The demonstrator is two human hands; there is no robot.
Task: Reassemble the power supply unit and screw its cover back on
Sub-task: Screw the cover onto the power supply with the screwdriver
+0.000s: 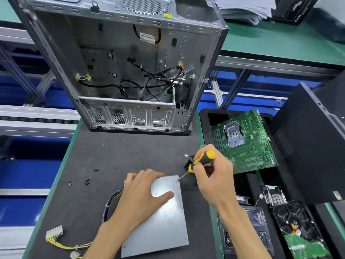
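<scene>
The power supply unit lies flat on the dark mat, its plain grey metal cover facing up. My left hand rests on the cover's far left part, fingers over its far edge and thumb flat on the metal. My right hand grips a yellow-and-black screwdriver. Its tip sits at the cover's far right corner, on a screw. The unit's cable bundle runs out to the left and ends in white connectors.
Several loose black screws lie on the mat to the left. An open computer case stands behind. On the right sit a green motherboard, a hard drive, a heatsink and a black side panel.
</scene>
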